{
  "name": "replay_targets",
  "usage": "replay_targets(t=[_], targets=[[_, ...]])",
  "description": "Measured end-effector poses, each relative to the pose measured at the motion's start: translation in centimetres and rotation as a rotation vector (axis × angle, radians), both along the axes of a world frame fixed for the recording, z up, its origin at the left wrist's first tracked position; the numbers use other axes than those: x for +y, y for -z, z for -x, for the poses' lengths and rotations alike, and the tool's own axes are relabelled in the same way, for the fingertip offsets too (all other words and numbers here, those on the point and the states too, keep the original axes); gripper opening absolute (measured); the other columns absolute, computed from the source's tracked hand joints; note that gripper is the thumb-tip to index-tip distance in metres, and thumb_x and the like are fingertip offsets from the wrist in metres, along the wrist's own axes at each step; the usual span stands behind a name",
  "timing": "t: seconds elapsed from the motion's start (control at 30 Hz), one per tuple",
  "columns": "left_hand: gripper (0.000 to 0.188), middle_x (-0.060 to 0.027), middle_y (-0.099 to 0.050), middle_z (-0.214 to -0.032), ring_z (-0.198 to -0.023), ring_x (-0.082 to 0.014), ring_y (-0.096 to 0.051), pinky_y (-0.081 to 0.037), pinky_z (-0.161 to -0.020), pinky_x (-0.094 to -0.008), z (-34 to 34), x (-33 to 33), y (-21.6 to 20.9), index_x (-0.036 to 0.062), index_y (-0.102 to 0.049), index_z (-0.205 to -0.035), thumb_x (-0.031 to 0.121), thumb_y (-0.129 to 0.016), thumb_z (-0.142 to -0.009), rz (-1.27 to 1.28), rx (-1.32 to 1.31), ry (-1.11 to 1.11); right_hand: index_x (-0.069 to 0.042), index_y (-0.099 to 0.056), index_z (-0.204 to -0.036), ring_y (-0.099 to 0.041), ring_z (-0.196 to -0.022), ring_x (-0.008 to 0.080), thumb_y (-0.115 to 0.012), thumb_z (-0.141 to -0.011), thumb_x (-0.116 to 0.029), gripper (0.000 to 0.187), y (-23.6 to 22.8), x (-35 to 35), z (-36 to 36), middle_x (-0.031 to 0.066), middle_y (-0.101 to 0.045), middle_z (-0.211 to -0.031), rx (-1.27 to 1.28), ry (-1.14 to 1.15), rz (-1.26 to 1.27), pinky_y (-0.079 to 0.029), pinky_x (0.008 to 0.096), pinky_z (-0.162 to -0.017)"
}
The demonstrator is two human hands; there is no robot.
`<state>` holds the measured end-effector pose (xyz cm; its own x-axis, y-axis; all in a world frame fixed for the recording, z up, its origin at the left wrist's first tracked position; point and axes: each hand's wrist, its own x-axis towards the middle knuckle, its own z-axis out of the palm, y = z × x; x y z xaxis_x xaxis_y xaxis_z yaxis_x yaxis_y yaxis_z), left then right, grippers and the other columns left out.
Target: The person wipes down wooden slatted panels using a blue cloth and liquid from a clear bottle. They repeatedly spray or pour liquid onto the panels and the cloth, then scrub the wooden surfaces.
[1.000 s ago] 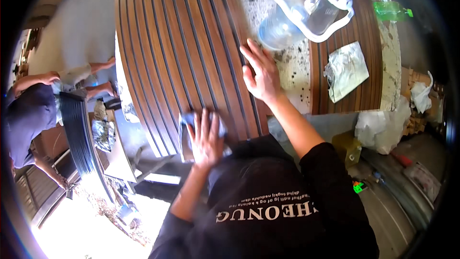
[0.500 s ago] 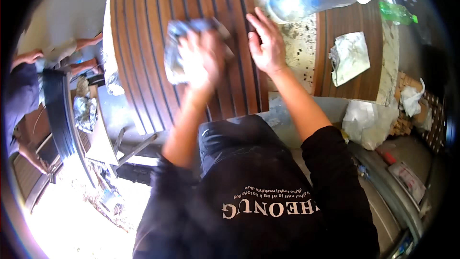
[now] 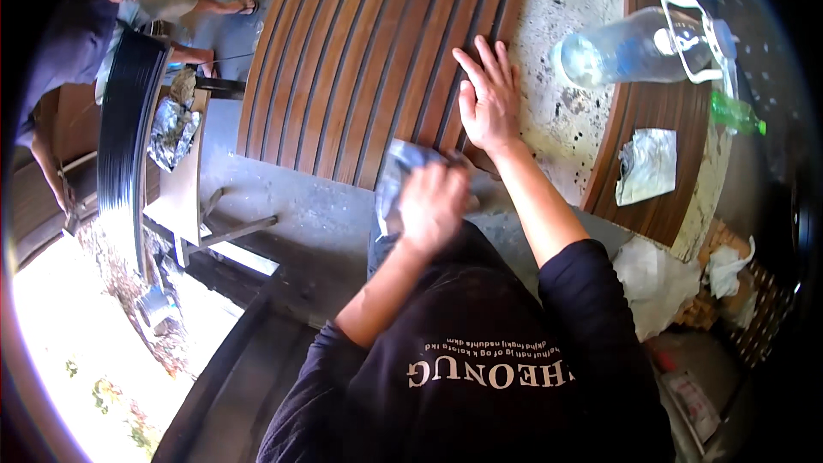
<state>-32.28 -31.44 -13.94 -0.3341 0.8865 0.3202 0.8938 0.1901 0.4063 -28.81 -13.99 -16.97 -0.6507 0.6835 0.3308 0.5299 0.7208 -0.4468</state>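
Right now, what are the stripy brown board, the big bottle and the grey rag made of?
The board looks like wood, or something wood-patterned: brown, streaky strips between dark grooves, softly shiny. The bottle seems to be clear, glossy plastic, since it's see-through with bright shine. The rag is probably cloth, dull and crumpled, but blur hides its weave.

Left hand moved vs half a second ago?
Yes. Judged against the brown slatted panel, the left hand has moved toward the wearer, from over the slats to the panel's near edge.
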Motion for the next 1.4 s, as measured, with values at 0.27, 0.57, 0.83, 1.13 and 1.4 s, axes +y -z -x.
replay_targets(t=[0.27,0.57,0.83,1.13,1.4], targets=[[0.01,-0.0103,-0.054,-0.07,-0.062,-0.0291,-0.056,-0.046,-0.053,-0.0429,21.5,-5.1,3.7,0.0069,-0.058,-0.086,0.017,-0.061,-0.087,-0.092,0.268,-0.57,-0.023,-0.052,-0.134,-0.033,-0.136,0.0389,-0.053,-0.087,-0.017,0.048,0.0,0.0,0.4,0.0123,-0.041,-0.146,0.021,-0.031,-0.037,-0.025,0.0563,-0.11],[0.008,-0.0067,-0.056,-0.067,-0.064,-0.0249,-0.058,-0.046,-0.056,-0.0398,3.9,-2.0,0.5,0.0134,-0.061,-0.074,0.017,-0.066,-0.069,-0.158,-0.09,0.028,-0.026,-0.052,-0.134,-0.03,-0.139,0.0369,-0.052,-0.09,-0.019,0.045,0.4,0.6,-0.1,0.0101,-0.039,-0.148,0.028,-0.048,-0.021,-0.025,0.0566,-0.11],[0.007,-0.0085,-0.058,-0.069,-0.063,-0.0244,-0.059,-0.048,-0.057,-0.0393,15.4,-5.2,3.1,0.0115,-0.059,-0.076,0.014,-0.06,-0.082,-0.013,0.356,-0.589,-0.023,-0.052,-0.134,-0.03,-0.139,0.0379,-0.051,-0.091,-0.018,0.043,0.8,0.5,-0.4,0.0109,-0.04,-0.147,0.003,-0.015,-0.057,-0.023,0.0563,-0.111],[0.014,-0.0062,-0.057,-0.074,-0.062,-0.0255,-0.056,-0.047,-0.054,-0.0414,16.3,-9.2,3.4,0.0128,-0.06,-0.083,0.01,-0.067,-0.071,0.118,0.458,-0.351,-0.022,-0.054,-0.133,-0.032,-0.138,0.0371,-0.05,-0.094,-0.021,0.039,0.8,0.5,-0.1,0.0117,-0.042,-0.146,-0.004,-0.043,-0.11,-0.025,0.0494,-0.113],[0.011,-0.0123,-0.058,-0.078,-0.066,-0.0286,-0.056,-0.046,-0.057,-0.0397,16.7,-8.0,-3.3,0.0087,-0.064,-0.094,0.013,-0.066,-0.084,-0.24,0.228,-0.372,-0.014,-0.052,-0.132,-0.036,-0.135,0.0354,-0.057,-0.088,-0.024,0.046,-0.6,1.9,-1.8,0.0151,-0.044,-0.142,0.004,-0.09,-0.054,-0.029,0.0465,-0.111]])
